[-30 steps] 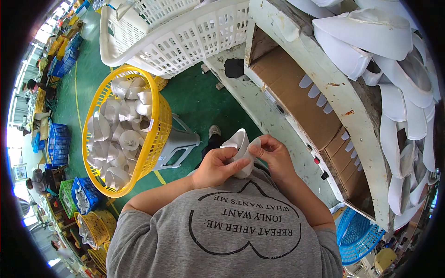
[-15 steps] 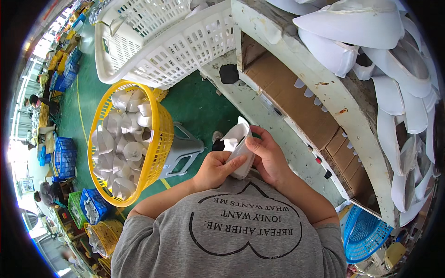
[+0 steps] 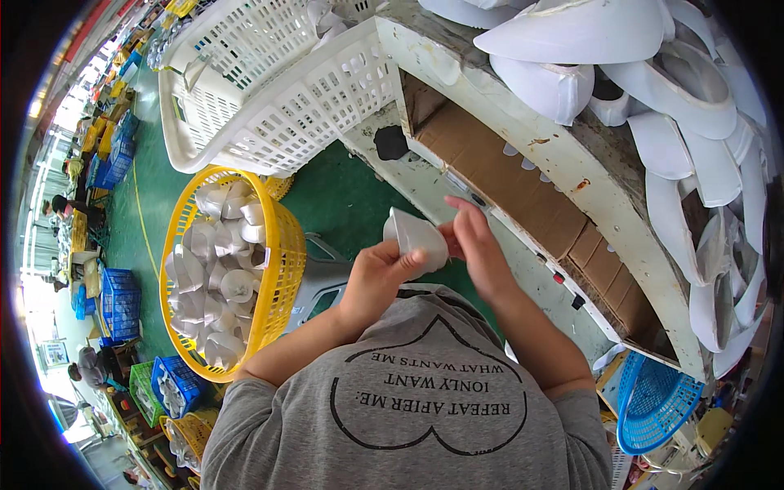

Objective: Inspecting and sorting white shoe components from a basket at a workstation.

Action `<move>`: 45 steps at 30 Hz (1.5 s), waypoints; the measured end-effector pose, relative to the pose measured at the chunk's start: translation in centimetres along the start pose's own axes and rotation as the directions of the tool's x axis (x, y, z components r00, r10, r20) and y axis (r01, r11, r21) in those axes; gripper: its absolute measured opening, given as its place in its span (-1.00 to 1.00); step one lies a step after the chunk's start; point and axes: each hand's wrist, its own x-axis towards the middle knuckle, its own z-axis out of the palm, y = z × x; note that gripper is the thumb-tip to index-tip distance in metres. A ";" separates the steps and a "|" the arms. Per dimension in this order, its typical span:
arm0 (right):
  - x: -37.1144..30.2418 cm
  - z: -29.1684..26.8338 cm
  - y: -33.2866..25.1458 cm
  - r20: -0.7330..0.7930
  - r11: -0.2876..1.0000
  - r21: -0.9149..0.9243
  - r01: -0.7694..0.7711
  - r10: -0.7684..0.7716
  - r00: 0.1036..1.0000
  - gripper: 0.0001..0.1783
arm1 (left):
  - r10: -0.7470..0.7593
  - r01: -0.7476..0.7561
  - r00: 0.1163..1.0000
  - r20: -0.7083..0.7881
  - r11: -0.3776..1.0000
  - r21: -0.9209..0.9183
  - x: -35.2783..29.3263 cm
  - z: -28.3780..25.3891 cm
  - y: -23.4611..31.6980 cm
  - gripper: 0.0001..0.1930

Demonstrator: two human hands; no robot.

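A white, curved, cup-shaped piece (image 3: 422,243) is held in front of my chest. My left hand (image 3: 374,282) grips its left side, with the thumb lying across its lower face. At its right edge is my right hand (image 3: 480,249), its fingertips pinched against the rim and one finger raised. The far side of the piece is hidden. To the left, a yellow basket (image 3: 282,253) is filled with similar pale curved pieces (image 3: 219,269). At the upper right, a pile of larger white curved pieces (image 3: 572,37) lies on a worn white bench (image 3: 523,139).
A large white slatted basket (image 3: 302,106) stands at the upper left. A grey stool (image 3: 320,273) is beside the yellow basket. Brown cardboard (image 3: 523,184) lines the bench's shelf. A blue round basket (image 3: 653,404) is at the lower right, and blue crates (image 3: 121,304) stand far left.
The cup-shaped piece has been turned, so its outer face shows more. My right hand has shifted to its right edge and lifted a finger. My left hand keeps its grip. The view has shifted slightly.
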 end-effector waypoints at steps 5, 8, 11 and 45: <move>-1.5 0.6 1.8 0.016 0.901 -0.205 0.382 -0.387 0.922 -0.38 | -0.056 0.046 0.998 -0.028 0.954 -0.295 0.6 2.0 1.9 -0.58; -1.6 0.3 1.4 0.037 0.894 -0.194 0.404 -0.405 0.914 -0.38 | -0.132 0.105 0.991 -0.028 0.882 -0.460 0.5 2.7 2.9 -0.57; -1.9 -0.1 1.1 0.084 0.903 -0.156 0.401 -0.393 0.916 -0.38 | -0.132 0.110 0.991 -0.015 0.878 -0.466 0.5 2.8 2.6 -0.59; -3.9 -2.0 2.1 0.016 0.602 -0.605 0.521 -0.645 0.764 -0.73 | 0.013 0.017 0.990 0.138 0.977 -0.214 -0.6 4.4 1.6 -0.74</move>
